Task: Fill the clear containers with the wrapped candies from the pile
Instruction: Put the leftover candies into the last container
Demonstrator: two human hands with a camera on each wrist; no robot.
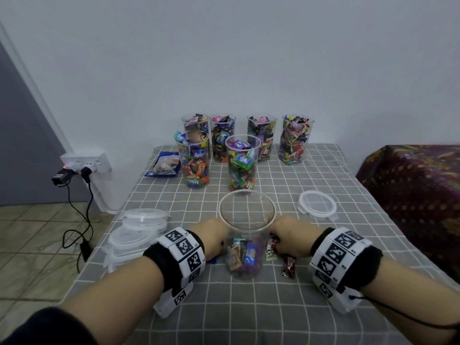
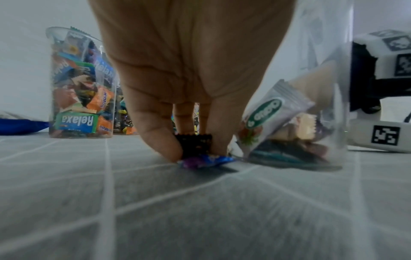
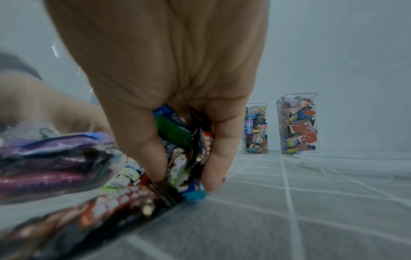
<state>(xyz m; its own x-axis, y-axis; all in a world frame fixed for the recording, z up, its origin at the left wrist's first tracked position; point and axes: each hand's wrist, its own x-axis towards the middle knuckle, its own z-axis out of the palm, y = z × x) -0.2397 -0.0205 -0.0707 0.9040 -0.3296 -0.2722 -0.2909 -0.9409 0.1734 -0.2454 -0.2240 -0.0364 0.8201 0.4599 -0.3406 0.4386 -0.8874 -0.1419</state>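
Six filled containers (image 1: 241, 163) well beyond both hands, stacked lids (image 1: 139, 227) outboard of left wrist. Left hand (image 1: 211, 239), fingers curled, pinching dark-wrapped candy (image 2: 195, 144) over blue-purple one (image 2: 206, 161) on tablecloth (image 1: 249, 307). Between hands, touching or just beside each: open container (image 1: 246, 235), only bottom layer filled. Right hand (image 1: 291, 239) clamped on bunch of candies (image 3: 182, 149); loose candies (image 1: 288, 266) just beside it. Advisable: lift clear of rim, release straight over mouth, avoid nudging wall.
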